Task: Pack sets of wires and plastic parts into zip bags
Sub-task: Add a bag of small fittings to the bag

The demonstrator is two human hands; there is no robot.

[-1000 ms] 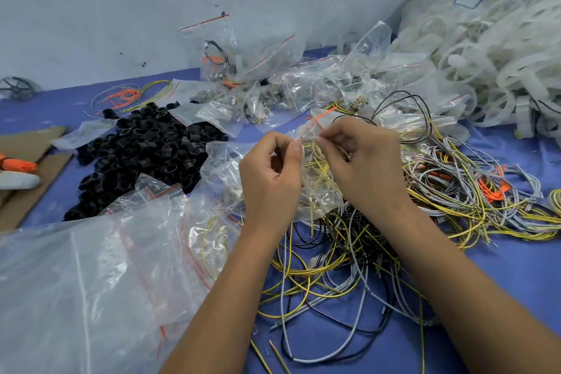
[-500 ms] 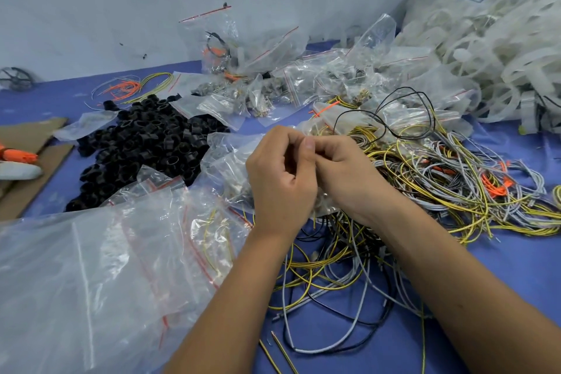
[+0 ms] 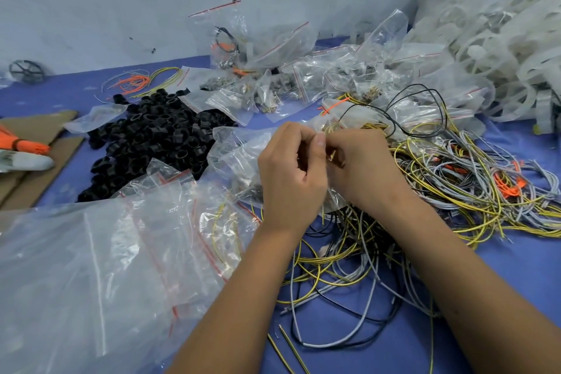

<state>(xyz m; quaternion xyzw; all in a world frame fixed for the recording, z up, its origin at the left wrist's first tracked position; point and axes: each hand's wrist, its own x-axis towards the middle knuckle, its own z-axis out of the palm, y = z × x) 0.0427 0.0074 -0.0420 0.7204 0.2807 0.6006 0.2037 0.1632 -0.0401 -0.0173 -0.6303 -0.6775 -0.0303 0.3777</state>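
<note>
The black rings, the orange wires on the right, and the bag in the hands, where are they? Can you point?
Black rings (image 3: pixel 151 143), head view, middle of the heap.
Orange wires (image 3: pixel 508 185), head view, on the orange bundle among yellow and grey wires.
Zip bag (image 3: pixel 239 152), head view, clear plastic left of the left hand (image 3: pixel 291 173).

Two bare forearms reaching forward, left hand (image 3: pixel 291 179) and right hand (image 3: pixel 361 170) touching at mid-frame, fingers of both curled in a pinching grip, thumbs close together
</note>
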